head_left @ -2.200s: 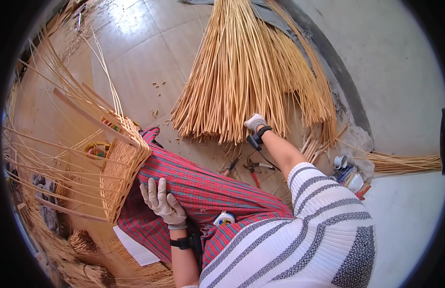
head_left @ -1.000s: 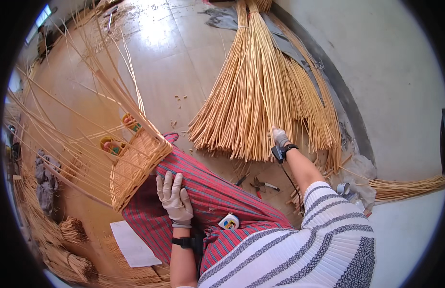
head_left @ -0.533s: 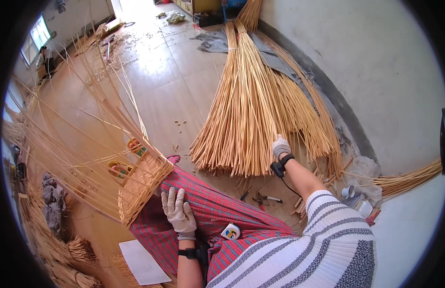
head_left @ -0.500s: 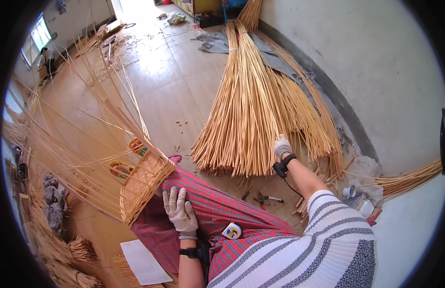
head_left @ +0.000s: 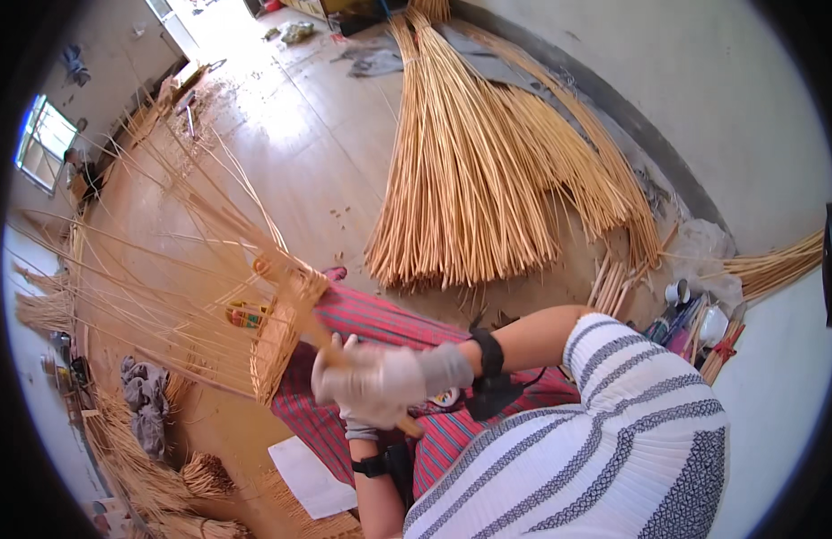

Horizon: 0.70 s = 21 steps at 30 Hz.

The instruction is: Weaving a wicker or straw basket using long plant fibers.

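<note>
My gloved right hand (head_left: 393, 373) is closed round a wicker rod (head_left: 409, 426), which slants across my lap. The rod's far part is blurred and passes in front of the woven basket (head_left: 270, 355). My gloved left hand (head_left: 360, 420) lies just beneath the right one, mostly covered by it. Whether its fingers also grip the rod is hidden. The unfinished basket is tilted on its side against my knees, its long upright stakes fanning out to the far left. A red checked cloth (head_left: 389, 310) covers my lap, with a tape measure (head_left: 447, 396) partly hidden on it.
A large bundle of wicker rods (head_left: 470, 207) is spread on the floor ahead. Tools and short sticks (head_left: 694, 328) lie at the right by the wall. A white sheet (head_left: 312, 481) and more wicker bundles (head_left: 205, 476) are at the lower left. Another person (head_left: 82, 175) sits far left.
My right hand has come from the rod bundle to my lap, bringing a rod over my left hand. The view has shifted slightly.
</note>
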Each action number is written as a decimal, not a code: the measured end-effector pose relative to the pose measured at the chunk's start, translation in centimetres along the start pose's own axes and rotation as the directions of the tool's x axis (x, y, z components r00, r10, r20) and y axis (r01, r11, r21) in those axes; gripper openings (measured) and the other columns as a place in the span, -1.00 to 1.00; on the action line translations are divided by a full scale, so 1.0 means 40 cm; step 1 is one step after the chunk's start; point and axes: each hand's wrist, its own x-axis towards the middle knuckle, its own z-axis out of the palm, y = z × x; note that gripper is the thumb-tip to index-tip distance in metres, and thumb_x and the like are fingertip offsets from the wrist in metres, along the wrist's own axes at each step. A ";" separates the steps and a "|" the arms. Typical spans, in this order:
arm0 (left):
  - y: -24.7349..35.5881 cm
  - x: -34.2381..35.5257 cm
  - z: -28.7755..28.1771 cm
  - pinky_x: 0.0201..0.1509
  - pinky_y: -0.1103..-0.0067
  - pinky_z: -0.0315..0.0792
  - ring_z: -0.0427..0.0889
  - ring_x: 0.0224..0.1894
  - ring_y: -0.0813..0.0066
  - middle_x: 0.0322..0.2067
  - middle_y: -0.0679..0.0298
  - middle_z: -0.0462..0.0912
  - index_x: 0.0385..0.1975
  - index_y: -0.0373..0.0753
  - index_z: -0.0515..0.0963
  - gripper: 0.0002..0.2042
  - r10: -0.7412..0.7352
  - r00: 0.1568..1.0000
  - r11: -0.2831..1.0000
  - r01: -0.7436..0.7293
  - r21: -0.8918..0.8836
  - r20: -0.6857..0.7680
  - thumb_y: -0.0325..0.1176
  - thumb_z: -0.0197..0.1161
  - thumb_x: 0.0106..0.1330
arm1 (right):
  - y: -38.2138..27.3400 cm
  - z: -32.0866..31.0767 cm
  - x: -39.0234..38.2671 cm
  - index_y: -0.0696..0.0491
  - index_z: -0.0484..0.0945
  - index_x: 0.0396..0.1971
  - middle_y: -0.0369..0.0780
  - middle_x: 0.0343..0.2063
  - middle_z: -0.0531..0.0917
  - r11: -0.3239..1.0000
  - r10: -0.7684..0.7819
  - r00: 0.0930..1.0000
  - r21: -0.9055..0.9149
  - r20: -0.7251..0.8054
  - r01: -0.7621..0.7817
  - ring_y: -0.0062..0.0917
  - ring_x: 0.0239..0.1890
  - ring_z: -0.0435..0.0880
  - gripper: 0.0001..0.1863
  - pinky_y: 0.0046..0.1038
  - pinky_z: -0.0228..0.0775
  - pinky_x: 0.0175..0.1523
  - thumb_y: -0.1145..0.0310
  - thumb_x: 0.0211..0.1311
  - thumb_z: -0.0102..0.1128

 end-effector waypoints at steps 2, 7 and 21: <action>0.183 0.071 -0.052 0.45 0.47 0.13 0.25 0.40 0.33 0.35 0.11 0.29 0.34 -0.27 0.31 -0.39 -0.331 0.942 0.905 0.302 -0.299 -0.050 -0.32 0.24 0.26 | 0.010 0.052 0.003 0.08 0.46 0.13 -0.19 -0.13 0.63 0.999 0.005 0.997 0.033 -0.079 -0.003 -0.43 -0.09 0.62 -0.63 -0.31 0.46 -0.06 0.19 0.51 -0.10; -0.018 -0.122 -0.010 0.01 0.47 0.45 0.59 -0.09 0.39 -0.08 0.21 0.63 0.23 -0.33 0.36 -0.56 -0.589 0.807 0.684 0.477 -0.552 -0.034 -0.21 0.15 0.47 | -0.083 0.094 0.031 0.12 0.52 0.11 -0.30 -0.22 0.67 0.989 0.082 0.975 0.136 -0.205 -0.054 -0.69 -0.11 0.54 -0.67 -0.53 0.43 0.06 0.33 0.44 0.15; 0.194 0.038 -0.043 -0.56 0.64 0.30 0.42 -0.64 0.57 -0.52 0.36 0.51 -0.19 -0.19 0.48 -0.63 -0.428 0.841 0.290 0.475 -0.831 0.331 0.05 0.21 0.42 | 0.016 -0.020 0.014 0.09 0.49 -0.03 -0.19 -0.30 0.61 0.988 0.003 0.962 -0.148 -0.273 -0.045 -0.41 -0.18 0.61 -0.71 -0.37 0.45 0.01 0.23 0.41 0.15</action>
